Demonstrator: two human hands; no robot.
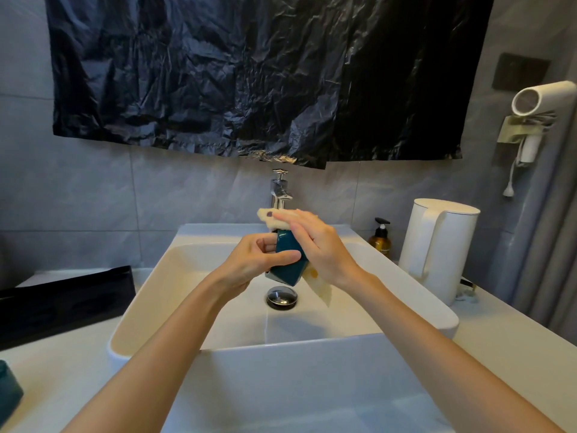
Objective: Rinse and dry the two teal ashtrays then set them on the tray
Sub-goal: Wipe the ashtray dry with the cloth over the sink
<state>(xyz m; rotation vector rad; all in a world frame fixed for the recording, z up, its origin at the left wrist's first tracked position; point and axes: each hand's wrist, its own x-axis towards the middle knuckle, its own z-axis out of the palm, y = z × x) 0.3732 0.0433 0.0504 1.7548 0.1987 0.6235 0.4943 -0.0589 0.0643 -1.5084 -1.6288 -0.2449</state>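
Observation:
Above the white sink [162, 276], my left hand [253, 264] grips a teal ashtray [287, 260] tilted on edge, thumb across its side. My right hand [318, 245] presses a cream cloth [274, 218] against the ashtray's top and right side, its fingers laid fairly straight over the cloth; the cloth's tail [321, 289] hangs below. A second teal ashtray [9, 392] sits on the counter at the far left edge, partly cut off. The black tray [62, 301] lies on the counter left of the sink.
A chrome tap [279, 189] stands behind the sink, with no water seen running. The drain plug [282, 296] sits in the basin. A white kettle [437, 248] and an amber pump bottle [381, 239] stand at the right. A hair dryer [543, 98] hangs on the wall.

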